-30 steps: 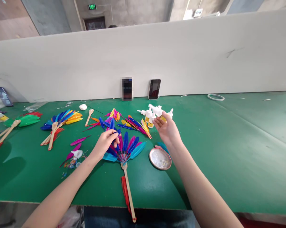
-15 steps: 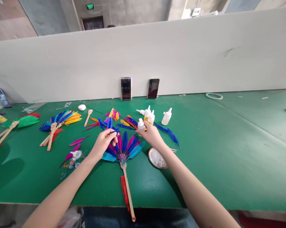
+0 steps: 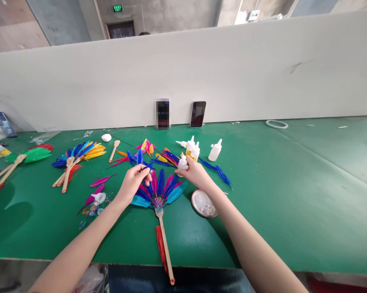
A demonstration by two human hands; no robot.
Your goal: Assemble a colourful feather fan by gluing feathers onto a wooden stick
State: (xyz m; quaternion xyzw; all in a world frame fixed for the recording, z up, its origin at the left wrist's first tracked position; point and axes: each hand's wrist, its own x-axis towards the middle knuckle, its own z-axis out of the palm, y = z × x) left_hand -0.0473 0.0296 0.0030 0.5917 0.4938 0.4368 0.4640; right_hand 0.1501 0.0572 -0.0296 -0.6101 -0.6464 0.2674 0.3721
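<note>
Now gripping a bottle [image 3: 182, 162] mid-frame in the right hand [image 3: 198, 176], after shifting leftward; still pinching a blue feather [image 3: 149, 165] in the left hand [image 3: 134, 179], thus occupying both.

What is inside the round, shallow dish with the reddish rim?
Small pale bits, too tiny to identify, show inside the dish; the right forearm hides the dish's upper-right part.

Phones [image 3: 198, 114], three: one at the left edge, two at upper centre; white-topped bottles [image 3: 214, 151], at least four at centre, the cluster overlapping; feather fan [image 3: 160, 216], one, lower centre. Loose magenta feathers [image 3: 100, 181], two, left of centre; short wooden stick [image 3: 114, 151], one, left of centre; round dish [image 3: 198, 200], one, just right of centre; white ring [image 3: 277, 127], one, right; exit sign [image 3: 117, 8], one, upper left.
</note>
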